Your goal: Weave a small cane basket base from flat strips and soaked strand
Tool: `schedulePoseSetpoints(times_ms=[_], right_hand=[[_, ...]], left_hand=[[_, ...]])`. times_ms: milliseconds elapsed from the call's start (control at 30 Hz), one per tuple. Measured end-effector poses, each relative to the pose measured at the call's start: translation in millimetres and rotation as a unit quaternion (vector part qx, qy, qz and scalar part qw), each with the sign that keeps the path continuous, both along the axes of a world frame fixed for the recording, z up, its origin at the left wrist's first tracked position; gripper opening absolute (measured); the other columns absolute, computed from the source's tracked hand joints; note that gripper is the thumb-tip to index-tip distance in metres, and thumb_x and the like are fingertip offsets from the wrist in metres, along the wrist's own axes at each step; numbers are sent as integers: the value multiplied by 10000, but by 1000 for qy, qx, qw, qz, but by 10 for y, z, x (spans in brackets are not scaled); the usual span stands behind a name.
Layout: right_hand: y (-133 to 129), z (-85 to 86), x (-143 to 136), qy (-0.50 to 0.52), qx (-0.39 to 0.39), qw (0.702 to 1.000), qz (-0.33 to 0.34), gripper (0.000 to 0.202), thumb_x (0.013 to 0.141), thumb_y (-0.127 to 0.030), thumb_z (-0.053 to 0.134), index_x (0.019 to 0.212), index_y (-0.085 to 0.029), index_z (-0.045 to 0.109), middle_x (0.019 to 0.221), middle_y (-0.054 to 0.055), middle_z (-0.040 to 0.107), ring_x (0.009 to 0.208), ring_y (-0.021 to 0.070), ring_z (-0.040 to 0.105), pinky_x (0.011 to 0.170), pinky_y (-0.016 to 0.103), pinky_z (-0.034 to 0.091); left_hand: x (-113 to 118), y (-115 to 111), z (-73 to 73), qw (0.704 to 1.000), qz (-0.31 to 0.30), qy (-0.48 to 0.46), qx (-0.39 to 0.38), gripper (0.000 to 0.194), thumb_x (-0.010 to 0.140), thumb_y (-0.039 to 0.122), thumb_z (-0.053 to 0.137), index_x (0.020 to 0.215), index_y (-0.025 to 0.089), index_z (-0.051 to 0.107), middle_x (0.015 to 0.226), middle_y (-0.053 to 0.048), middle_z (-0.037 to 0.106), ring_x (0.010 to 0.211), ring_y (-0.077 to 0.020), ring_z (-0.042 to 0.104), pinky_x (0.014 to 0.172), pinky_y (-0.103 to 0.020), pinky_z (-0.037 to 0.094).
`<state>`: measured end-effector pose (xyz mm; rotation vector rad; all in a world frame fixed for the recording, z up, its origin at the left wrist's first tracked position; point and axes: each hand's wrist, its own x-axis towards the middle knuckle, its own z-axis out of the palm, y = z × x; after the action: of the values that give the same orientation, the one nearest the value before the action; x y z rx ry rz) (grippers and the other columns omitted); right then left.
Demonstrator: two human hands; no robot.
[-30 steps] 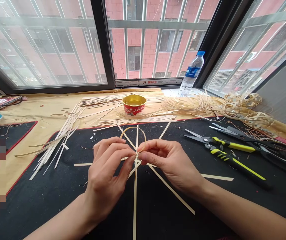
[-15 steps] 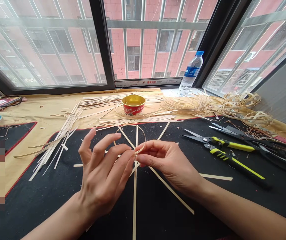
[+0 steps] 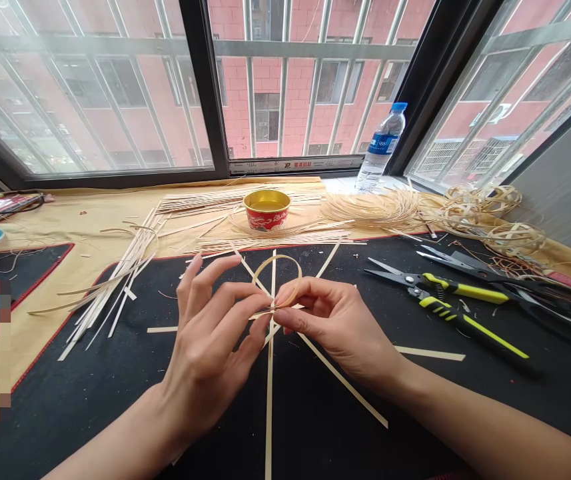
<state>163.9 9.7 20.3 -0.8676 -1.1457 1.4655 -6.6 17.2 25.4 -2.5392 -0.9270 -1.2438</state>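
Note:
A thin bamboo strip (image 3: 279, 259) curls into a small loop that rises above my fingertips. My left hand (image 3: 218, 333) pinches the strip between thumb and index finger, its other fingers raised and spread. Tip to tip with it, my right hand (image 3: 332, 320) pinches the same strip at the base of the loop. Beneath both hands, flat pale strips (image 3: 345, 381) lie crossed like spokes on the black mat (image 3: 345, 440). Their crossing point is partly hidden by my fingers.
Pruning shears (image 3: 455, 300) with yellow-black handles and black scissors (image 3: 515, 280) lie at the right. A red tin (image 3: 266, 217) stands behind the mat. Loose strips (image 3: 120, 287) are at the left, coiled strips (image 3: 375, 208) at the back right, near a water bottle (image 3: 381, 147).
The loop has become smaller and tighter, turning its broad side into view and shifting slightly right. My left hand has moved a little right, its raised fingers bending inward.

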Motion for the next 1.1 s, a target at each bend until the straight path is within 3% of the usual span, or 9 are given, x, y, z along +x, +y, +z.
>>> schedulePoseSetpoints(times_ms=[200, 567, 800, 933, 1100], right_hand=[[-9, 0, -10, -21, 7, 1000, 3, 229, 617, -313, 850, 723, -178, 699, 742, -13, 627, 701, 110, 555, 649, 228, 485], [-5, -39, -12, -44, 27, 998, 32, 297, 698, -427, 785, 731, -173, 634, 755, -8, 586, 662, 113, 527, 610, 242, 462], [-28, -64, -30, -73, 62, 994, 51, 277, 817, -422, 683, 737, -181, 572, 802, -4, 546, 651, 106, 512, 606, 248, 443], [-41, -60, -46, -61, 62, 995, 49, 290, 804, -428, 695, 723, -186, 558, 792, -12, 530, 644, 104, 517, 615, 248, 447], [5, -13, -15, -38, 79, 995, 51, 273, 783, -418, 717, 721, -189, 582, 790, -2, 542, 710, 126, 524, 663, 263, 472]], left_hand=[[-8, 10, -13, 997, -20, -43, -55, 190, 831, 54, 619, 890, 234, 632, 765, -11, 667, 1056, -244, 559, 899, -463, 465], [-16, -5, -3, 994, -30, -42, -93, 154, 838, 80, 631, 812, 230, 655, 696, 9, 624, 1001, -205, 547, 872, -391, 469], [-27, -38, -14, 996, -34, -43, -68, 173, 803, 71, 659, 792, 242, 639, 710, 32, 654, 945, -197, 576, 963, -470, 434], [-13, -49, -9, 998, -35, -40, -45, 173, 792, 75, 669, 782, 243, 630, 700, 45, 661, 930, -194, 588, 999, -500, 411], [-13, -23, 48, 998, -25, -34, -49, 139, 818, 104, 658, 836, 241, 637, 741, 29, 668, 964, -200, 587, 949, -445, 451]])
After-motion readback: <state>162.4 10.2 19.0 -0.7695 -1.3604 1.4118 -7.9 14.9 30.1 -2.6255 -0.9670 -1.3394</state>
